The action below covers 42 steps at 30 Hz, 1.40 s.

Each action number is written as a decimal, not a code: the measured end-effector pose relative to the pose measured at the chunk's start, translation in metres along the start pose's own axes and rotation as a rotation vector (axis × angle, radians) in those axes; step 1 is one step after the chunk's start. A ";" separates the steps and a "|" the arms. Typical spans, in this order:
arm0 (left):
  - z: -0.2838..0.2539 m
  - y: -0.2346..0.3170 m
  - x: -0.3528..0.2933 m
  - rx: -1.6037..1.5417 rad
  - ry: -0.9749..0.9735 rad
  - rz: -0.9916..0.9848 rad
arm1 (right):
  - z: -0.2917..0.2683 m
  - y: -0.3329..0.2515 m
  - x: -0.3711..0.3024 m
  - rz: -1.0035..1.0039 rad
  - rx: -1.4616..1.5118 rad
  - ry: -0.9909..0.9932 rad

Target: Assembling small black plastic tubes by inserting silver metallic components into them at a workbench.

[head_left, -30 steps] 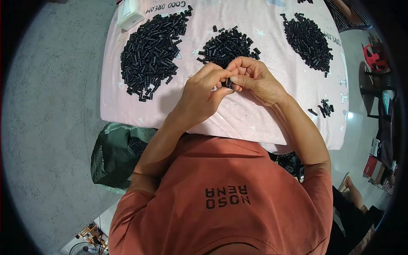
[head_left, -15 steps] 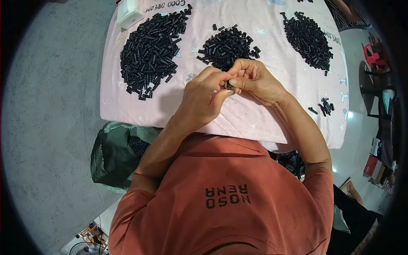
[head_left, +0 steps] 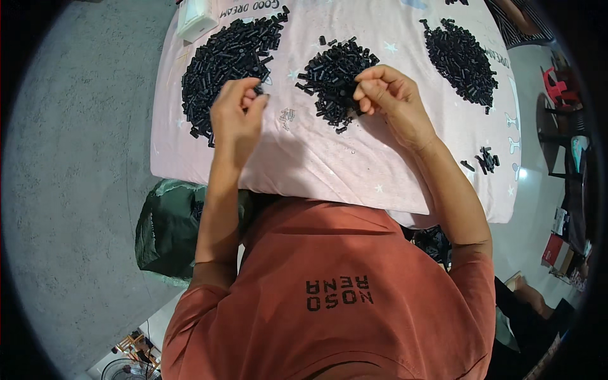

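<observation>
My left hand (head_left: 237, 117) is at the right edge of a large pile of small black tube-shaped parts (head_left: 218, 66). Its thumb and fingers curl around a dark bit, seemingly one small black part (head_left: 258, 90). Over the right side of the middle pile of short black parts (head_left: 335, 79), my right hand (head_left: 392, 101) has thumb and fingertips pinched together. Whatever it may hold is hidden. Between the hands, several tiny thin pale pieces (head_left: 287, 116) lie on the pink cloth (head_left: 329, 164).
Another pile of black parts (head_left: 461, 63) lies at the far right, with a small cluster (head_left: 487, 160) nearer me. A white box (head_left: 196, 20) stands at the back left. Below the table's left edge is a dark green sack (head_left: 168, 231). Another person's limb (head_left: 531, 296) shows at lower right.
My hands were together in front of the middle pile, holding a small piece. They have parted: the left moved left to the large pile, the right slightly up and right.
</observation>
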<state>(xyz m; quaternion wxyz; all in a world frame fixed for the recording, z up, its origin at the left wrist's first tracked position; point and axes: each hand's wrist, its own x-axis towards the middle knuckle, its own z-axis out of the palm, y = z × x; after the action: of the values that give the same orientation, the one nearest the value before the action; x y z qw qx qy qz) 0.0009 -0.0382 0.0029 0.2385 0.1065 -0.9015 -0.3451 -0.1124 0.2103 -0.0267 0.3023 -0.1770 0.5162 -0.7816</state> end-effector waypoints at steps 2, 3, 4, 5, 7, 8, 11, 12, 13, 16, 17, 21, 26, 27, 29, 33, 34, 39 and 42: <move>-0.009 -0.012 0.003 0.094 0.040 0.026 | -0.005 0.003 0.003 -0.022 -0.015 0.080; -0.010 -0.019 0.004 0.131 0.056 0.023 | -0.005 0.005 0.003 -0.031 -0.005 0.113; -0.011 -0.024 0.004 0.148 0.086 0.042 | -0.003 0.005 0.003 -0.030 -0.006 0.112; -0.010 -0.021 0.004 0.146 0.086 0.040 | -0.001 0.006 0.003 -0.050 -0.048 0.148; -0.006 -0.013 0.002 0.096 0.102 0.045 | 0.001 0.007 0.003 -0.067 -0.091 0.184; -0.002 -0.009 -0.001 0.028 0.071 0.028 | 0.002 0.007 0.003 -0.084 -0.092 0.185; 0.020 0.008 -0.008 -0.071 -0.052 0.105 | 0.004 0.006 0.003 -0.099 -0.086 0.203; 0.028 0.015 -0.011 -0.098 -0.141 0.199 | 0.003 0.005 0.003 -0.099 -0.076 0.218; 0.036 0.020 -0.014 -0.108 -0.166 0.182 | 0.002 0.004 0.004 -0.099 -0.077 0.216; 0.049 0.032 -0.016 -0.136 -0.219 0.129 | -0.001 0.002 0.004 -0.136 -0.051 0.247; 0.053 0.030 -0.016 -0.140 -0.205 0.151 | -0.001 0.001 0.004 -0.172 -0.063 0.288; 0.059 0.029 -0.015 -0.054 -0.243 0.154 | -0.005 0.004 0.006 -0.241 -0.082 0.397; 0.060 0.031 -0.012 -0.020 -0.329 0.037 | -0.010 0.010 0.008 -0.227 -0.052 0.461; 0.060 0.031 -0.013 -0.020 -0.330 0.038 | -0.012 0.011 0.008 -0.223 -0.026 0.458; 0.059 0.030 -0.015 -0.095 -0.294 0.059 | -0.012 0.013 0.009 -0.219 -0.002 0.457; 0.051 0.032 -0.017 -0.179 -0.275 0.055 | -0.013 0.016 0.010 -0.233 0.109 0.437; 0.049 0.032 -0.016 -0.189 -0.271 0.058 | -0.013 0.017 0.010 -0.226 0.142 0.437; 0.046 0.019 -0.020 -0.239 -0.267 0.025 | 0.002 0.015 0.012 -0.166 0.255 0.351; 0.043 0.018 -0.024 -0.291 -0.301 -0.074 | 0.009 0.010 0.006 -0.148 0.051 0.200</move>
<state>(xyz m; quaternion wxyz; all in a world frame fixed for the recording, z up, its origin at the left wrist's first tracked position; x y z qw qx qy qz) -0.0009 0.0082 -0.0212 0.1011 0.0510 -0.8630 -0.4924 -0.1090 0.1969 -0.0329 0.1952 -0.1279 0.5095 -0.8282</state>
